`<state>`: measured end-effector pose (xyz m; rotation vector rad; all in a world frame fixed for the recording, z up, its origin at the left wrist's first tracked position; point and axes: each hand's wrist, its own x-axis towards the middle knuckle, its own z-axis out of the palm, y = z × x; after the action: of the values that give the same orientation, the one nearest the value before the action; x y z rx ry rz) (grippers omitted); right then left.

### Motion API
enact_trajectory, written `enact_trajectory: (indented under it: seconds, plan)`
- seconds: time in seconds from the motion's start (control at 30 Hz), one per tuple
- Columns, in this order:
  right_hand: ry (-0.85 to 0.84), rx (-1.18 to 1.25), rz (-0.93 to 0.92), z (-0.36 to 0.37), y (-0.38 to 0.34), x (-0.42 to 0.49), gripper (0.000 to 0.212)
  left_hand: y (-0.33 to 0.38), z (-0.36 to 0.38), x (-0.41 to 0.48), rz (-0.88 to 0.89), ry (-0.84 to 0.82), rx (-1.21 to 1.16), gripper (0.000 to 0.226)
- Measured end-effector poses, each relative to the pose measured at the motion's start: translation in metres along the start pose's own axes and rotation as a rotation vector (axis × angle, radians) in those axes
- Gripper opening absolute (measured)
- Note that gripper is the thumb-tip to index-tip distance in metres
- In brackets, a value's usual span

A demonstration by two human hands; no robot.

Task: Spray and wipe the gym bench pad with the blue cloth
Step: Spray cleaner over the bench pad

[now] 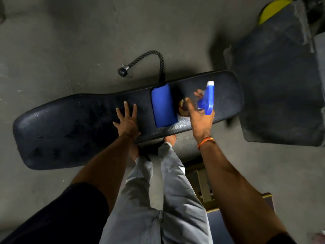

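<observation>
The long black bench pad (70, 125) runs from lower left to upper right across the view. A folded blue cloth (163, 106) lies flat on its right half. My left hand (127, 120) rests palm down on the pad just left of the cloth, fingers spread, holding nothing. My right hand (198, 111) is wrapped around a clear spray bottle with a blue trigger head (208, 97), just right of the cloth above the pad. The bottle's lower body is mostly hidden by my fingers and blurred.
A black rope cable handle (149, 58) lies on the concrete floor behind the pad. A second dark pad (281, 81) stands to the right, with a yellow disc (272, 11) behind it. A wooden frame (205, 187) sits near my right leg.
</observation>
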<state>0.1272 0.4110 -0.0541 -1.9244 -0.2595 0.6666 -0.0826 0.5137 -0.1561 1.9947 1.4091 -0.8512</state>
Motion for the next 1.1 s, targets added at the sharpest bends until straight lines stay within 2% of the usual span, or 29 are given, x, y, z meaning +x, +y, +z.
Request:
enact_trajectory:
  seconds: [0.13,0.37,0.5,0.57,0.67,0.8,0.87,0.93,1.03,1.1]
  plan:
    - [0.001,-0.01,0.007,-0.004,0.006,0.001,0.051,-0.001,0.001,0.001,0.008,0.029,0.012,0.13]
    - [0.011,0.062,0.03,0.0,-0.001,-0.003,0.055,0.001,0.001,0.002,0.009,0.018,0.043,0.131]
    - [0.027,0.109,0.051,0.0,0.01,-0.006,0.07,0.001,0.002,0.003,0.009,0.012,0.057,0.131]
    - [0.022,0.115,0.09,0.0,0.016,-0.005,0.071,0.0,0.002,0.004,0.007,0.01,0.061,0.131]
    - [0.068,0.06,0.142,-0.001,0.027,-0.009,0.066,-0.001,0.002,0.003,0.015,0.007,0.075,0.131]
    - [0.134,0.061,0.165,-0.001,0.044,-0.025,0.078,-0.006,0.002,0.003,0.034,0.017,0.084,0.132]
    - [0.218,0.112,0.205,0.003,0.058,-0.032,0.074,-0.012,0.002,0.003,0.055,0.028,0.102,0.131]
    - [0.287,0.141,0.255,0.01,0.073,-0.04,0.061,-0.019,0.001,0.002,0.086,0.042,0.124,0.128]
    - [0.244,0.133,0.327,0.029,0.089,-0.056,0.052,-0.041,0.0,0.005,0.167,0.094,0.086,0.109]
    - [0.179,0.064,0.325,0.041,0.094,-0.064,0.051,-0.064,0.002,0.009,0.237,0.214,0.069,0.091]
